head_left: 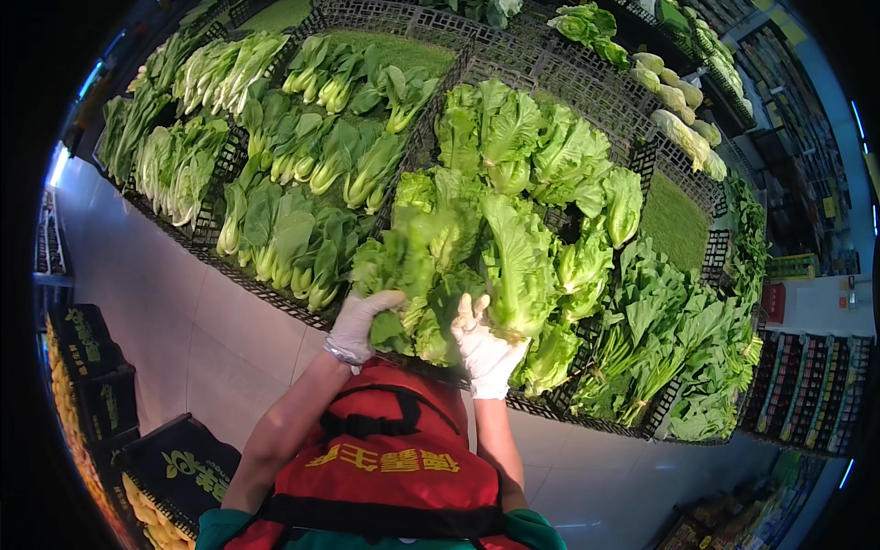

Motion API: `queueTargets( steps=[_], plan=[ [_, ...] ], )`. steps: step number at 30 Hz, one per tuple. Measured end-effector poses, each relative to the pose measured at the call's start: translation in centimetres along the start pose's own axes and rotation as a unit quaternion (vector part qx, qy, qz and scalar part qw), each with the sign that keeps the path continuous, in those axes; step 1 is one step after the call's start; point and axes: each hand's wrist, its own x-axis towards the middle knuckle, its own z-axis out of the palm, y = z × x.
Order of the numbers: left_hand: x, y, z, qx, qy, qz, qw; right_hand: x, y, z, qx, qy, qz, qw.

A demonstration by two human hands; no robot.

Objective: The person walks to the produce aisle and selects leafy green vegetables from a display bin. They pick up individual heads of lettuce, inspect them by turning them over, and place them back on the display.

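Note:
My left hand [359, 326], in a white glove, is at the front of the lettuce crate. Its thumb lies against a slightly blurred head of leafy green lettuce [395, 258], and leaves hide the other fingers. My right hand [487, 354], gloved too, is turned palm up. It holds the base of a long lettuce head [517, 258] whose leaves point away from me. Between the hands are darker leaves and another lettuce [432, 337]. More lettuce heads [509, 130] stand in rows behind, and one [550, 361] rests just right of my right hand.
Bok choy [337, 158] fills the crate to the left, with pale-stemmed greens [182, 165] beyond. Right of the lettuce lie bunched leafy greens [653, 344] and a bare green mat [674, 220]. Napa cabbages [677, 96] sit farther back. Black boxes [182, 460] stand on the floor at lower left.

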Motion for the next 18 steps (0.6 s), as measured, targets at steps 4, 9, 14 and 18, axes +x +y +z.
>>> queueTargets(
  steps=[4, 9, 14, 18],
  plan=[
    [-0.8, -1.5, 1.6, 0.032, -0.051, -0.047, 0.997, -0.3, 0.4, -1.1, -0.068, -0.002, -0.012, 0.998],
    [-1.2, -3.5, 2.8, -0.020, -0.099, -0.008, 0.995, -0.4, -0.6, -4.0, -0.136, 0.040, -0.012, 0.990],
    [-0.3, -3.8, 2.4, -0.017, -0.090, -0.044, 0.995, -0.5, -1.9, -5.8, -0.213, 0.008, 0.007, 0.977],
    [-0.1, -3.9, 2.5, -0.024, -0.080, -0.015, 0.996, -0.4, -2.5, -6.2, -0.187, -0.019, 0.033, 0.982]
  ],
)
